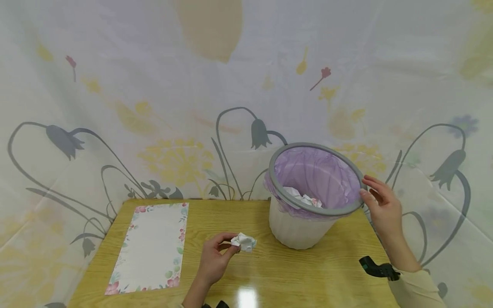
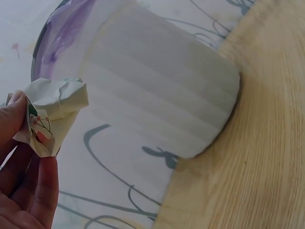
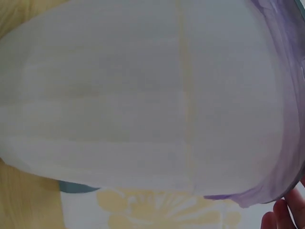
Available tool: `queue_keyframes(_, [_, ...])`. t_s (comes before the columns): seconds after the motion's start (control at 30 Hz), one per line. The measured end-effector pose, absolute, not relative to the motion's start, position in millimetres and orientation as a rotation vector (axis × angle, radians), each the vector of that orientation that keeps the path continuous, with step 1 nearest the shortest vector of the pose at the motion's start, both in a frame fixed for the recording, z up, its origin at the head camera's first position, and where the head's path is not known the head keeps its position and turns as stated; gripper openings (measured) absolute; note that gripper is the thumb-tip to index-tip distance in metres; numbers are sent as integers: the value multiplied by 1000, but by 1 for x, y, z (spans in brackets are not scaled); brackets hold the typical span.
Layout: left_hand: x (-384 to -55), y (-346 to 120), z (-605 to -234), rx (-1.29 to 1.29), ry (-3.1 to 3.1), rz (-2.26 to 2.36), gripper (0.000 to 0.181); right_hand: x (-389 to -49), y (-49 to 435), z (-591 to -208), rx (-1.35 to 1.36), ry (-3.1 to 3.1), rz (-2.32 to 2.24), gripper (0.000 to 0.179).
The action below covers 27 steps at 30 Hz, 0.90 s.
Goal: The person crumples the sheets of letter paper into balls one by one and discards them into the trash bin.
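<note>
My left hand [image 1: 214, 258] pinches a crumpled ball of paper [image 1: 244, 242] between thumb and fingers, left of the trash bin and low over the table. Close up in the left wrist view, the crumpled paper [image 2: 52, 112] shows a printed flower sprig. The white trash bin [image 1: 298, 229] has a grey rim ring [image 1: 275, 184] over a purple liner bag [image 1: 327, 171]. More crumpled paper [image 1: 304, 199] lies inside it. At the bin's right side my right hand [image 1: 385, 209] holds the rim with thumb and fingertips; in the right wrist view only its fingers [image 3: 286, 214] show.
A flat white sheet with a floral border [image 1: 150, 248] lies on the left of the wooden table [image 1: 227, 214]. Behind the table hangs a light curtain [image 1: 154, 85] with printed flowers. The bin stands near the table's back right.
</note>
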State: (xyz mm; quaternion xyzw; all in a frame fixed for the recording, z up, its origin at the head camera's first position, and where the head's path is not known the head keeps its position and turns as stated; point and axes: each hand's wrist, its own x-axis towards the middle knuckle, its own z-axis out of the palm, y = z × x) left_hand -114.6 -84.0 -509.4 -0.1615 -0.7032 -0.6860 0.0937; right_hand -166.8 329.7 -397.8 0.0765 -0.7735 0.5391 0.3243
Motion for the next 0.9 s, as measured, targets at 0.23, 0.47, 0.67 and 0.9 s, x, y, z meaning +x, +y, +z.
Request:
queue_keyframes(0.23, [-118, -84, -506, -476, -2054, -2047, 23, -168, 323, -405, 158, -2077, 1416, 30])
queue_keyframes(0.47, [-124, -81, -485, -497, -2073, -1994, 23, -169, 318, -408, 107, -2042, 1434, 27])
queue_keyframes(0.67, [-132, -80, -449, -603, -2068, -1911, 20, -172, 316, -414, 100, -1991, 1443, 26])
queue_keyframes(0.9, [-153, -75, -420, -663, -2059, -1942, 22, -173, 312, -415, 105, -1906, 1516, 26])
